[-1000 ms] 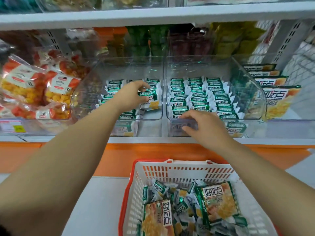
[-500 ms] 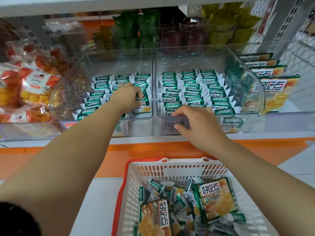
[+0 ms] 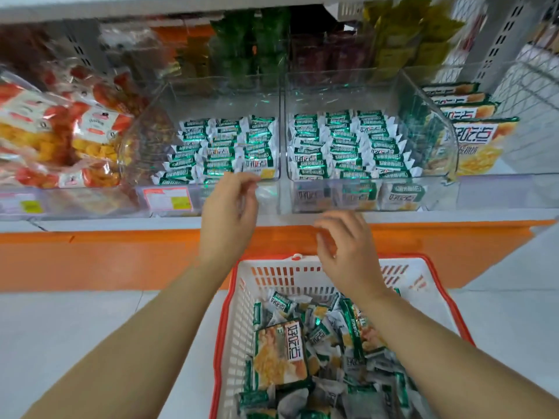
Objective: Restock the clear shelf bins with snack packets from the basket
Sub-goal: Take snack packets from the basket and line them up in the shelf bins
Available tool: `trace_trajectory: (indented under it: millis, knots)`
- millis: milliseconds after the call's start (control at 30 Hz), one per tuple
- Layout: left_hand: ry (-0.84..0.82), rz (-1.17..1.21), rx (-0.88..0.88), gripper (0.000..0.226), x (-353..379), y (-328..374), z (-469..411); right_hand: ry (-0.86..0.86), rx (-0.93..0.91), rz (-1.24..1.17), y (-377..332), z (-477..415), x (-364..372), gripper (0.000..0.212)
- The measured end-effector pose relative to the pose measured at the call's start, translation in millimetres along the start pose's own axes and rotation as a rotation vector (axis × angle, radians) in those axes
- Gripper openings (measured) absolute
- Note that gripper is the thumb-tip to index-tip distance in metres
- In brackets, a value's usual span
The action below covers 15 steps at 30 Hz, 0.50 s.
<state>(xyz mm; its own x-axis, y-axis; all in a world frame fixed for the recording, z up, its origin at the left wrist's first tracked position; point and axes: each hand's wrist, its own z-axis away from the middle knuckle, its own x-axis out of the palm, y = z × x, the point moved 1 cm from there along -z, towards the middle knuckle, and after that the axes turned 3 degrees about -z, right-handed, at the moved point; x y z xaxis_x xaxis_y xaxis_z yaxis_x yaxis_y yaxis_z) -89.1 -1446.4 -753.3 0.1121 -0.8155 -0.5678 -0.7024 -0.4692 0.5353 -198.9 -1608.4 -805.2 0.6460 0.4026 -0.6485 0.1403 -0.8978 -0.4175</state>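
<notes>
Two clear shelf bins stand side by side, the left bin [image 3: 169,98] and the right bin [image 3: 429,101], both lined with rows of small green-and-white snack packets [image 3: 341,140]. Below, a white basket with an orange rim [image 3: 239,297] holds several loose small packets and larger yellow packets [image 3: 281,355]. My left hand [image 3: 230,213] hovers in front of the left bin with loosely curled fingers, holding nothing. My right hand [image 3: 348,249] hangs above the basket's far rim, fingers relaxed and empty.
Bags of red and yellow sweets [image 3: 60,137] fill the shelf to the left. Upright yellow snack packs [image 3: 472,131] stand right of the bins. Dark green, maroon and yellow packets sit behind. An orange shelf front [image 3: 121,255] runs below the bins.
Both hands have drawn back out of the bins toward me; the left let go of the packets, the right left the right bin's front edge. The view has tilted down.
</notes>
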Motion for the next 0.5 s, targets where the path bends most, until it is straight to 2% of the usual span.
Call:
trace_trajectory:
  millis: [67, 167, 233, 300, 367, 500]
  knots:
    - [-0.201, -0.021, -0.130, 0.020, 8.4, -15.9, 34.5, -0.200, 0.168, -0.030, 5.5, 31.0, 9.9, 0.021]
    - [-0.661, -0.162, -0.245, 0.030, 17.9, -51.5, 73.3, -0.575, 0.457, -0.011, 26.0, 72.3, 19.7, 0.024]
    - [-0.970, -0.331, -0.298, 0.043, 18.1, -70.3, 91.6, -0.741, 0.550, 0.009, 38.8, 91.2, 24.7, 0.025]
    - [-1.187, -0.409, -0.333, 0.057, 19.2, -82.8, 104.0, -0.865, 0.652, 0.000, 48.6, 104.9, 32.1, 0.027]
    - [-1.253, -0.381, -0.359, 0.062, 23.4, -90.5, 109.4, -0.971, 0.713, -0.004, 56.5, 114.5, 43.6, 0.025]
    - [-1.169, -0.314, -0.399, 0.057, 32.1, -101.5, 109.3, -1.077, 0.739, -0.084, 64.7, 120.0, 76.0, 0.027]
